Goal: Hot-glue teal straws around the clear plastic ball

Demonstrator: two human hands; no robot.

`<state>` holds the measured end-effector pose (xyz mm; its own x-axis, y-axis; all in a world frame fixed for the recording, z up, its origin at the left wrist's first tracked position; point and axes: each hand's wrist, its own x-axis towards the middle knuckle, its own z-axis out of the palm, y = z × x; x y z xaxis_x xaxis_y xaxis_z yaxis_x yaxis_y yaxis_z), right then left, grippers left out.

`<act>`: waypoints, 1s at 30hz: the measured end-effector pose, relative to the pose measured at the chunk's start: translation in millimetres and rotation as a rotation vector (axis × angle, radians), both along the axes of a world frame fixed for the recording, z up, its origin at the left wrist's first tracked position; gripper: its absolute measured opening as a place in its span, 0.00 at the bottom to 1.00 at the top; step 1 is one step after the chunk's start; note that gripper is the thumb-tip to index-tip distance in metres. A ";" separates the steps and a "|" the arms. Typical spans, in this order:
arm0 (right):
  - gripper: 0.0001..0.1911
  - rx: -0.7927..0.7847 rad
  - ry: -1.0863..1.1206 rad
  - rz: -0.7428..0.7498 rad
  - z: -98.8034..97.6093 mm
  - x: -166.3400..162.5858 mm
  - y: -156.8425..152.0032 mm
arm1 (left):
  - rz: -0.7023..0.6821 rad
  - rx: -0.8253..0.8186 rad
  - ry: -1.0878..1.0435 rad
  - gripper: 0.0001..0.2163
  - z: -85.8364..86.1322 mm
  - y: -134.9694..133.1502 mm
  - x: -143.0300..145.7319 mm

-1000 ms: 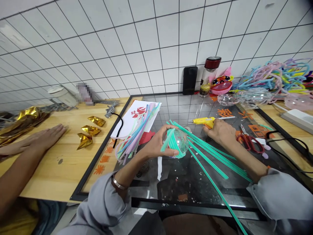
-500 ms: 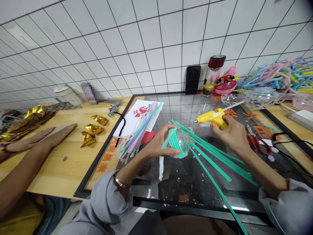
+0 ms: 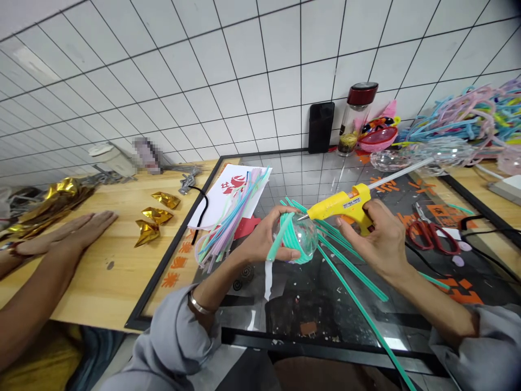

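Observation:
My left hand [image 3: 266, 239] is closed around a clear plastic ball [image 3: 306, 234], its side partly wrapped in green pipe cleaners [image 3: 290, 239]. One green end sticks out toward me past the thumb. A yellow glue gun [image 3: 340, 207] is gripped in my right hand [image 3: 380, 239], a white glue stick [image 3: 402, 172] jutting from its back. The nozzle tip is at the top of the ball, beside the green wrapping; whether it touches cannot be made out. More green pipe cleaners [image 3: 345, 277] lie on the glass behind and to the right of the ball.
Pastel pipe cleaners [image 3: 232, 217] lie over white paper [image 3: 215, 190]. Red-handled scissors [image 3: 433, 239] rest at right. A phone [image 3: 321, 127] and a glass bottle [image 3: 352, 122] stand by the wall. Gold foil pieces [image 3: 157, 215] and another person's hands [image 3: 77, 233] are at left.
My right hand has lifted the glue gun off the glass and brought its nozzle left to the ball. The ball stays in my left hand. The other person's hands have shifted slightly left.

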<state>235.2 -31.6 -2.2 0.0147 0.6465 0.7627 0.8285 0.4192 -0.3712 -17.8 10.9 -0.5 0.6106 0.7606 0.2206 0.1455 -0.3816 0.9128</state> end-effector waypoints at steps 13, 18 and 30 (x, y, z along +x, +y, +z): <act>0.13 -0.032 0.015 0.014 -3.5 -3.5 -0.5 | -0.011 0.016 -0.008 0.37 -2.7 0.3 0.8; 0.13 -0.045 0.022 0.022 -1.5 -5.5 -1.8 | -0.011 0.018 -0.001 0.36 -1.4 0.1 1.0; 0.14 -0.064 0.032 0.060 -0.5 -3.9 -2.2 | -0.009 0.011 0.010 0.37 -0.9 -0.2 0.8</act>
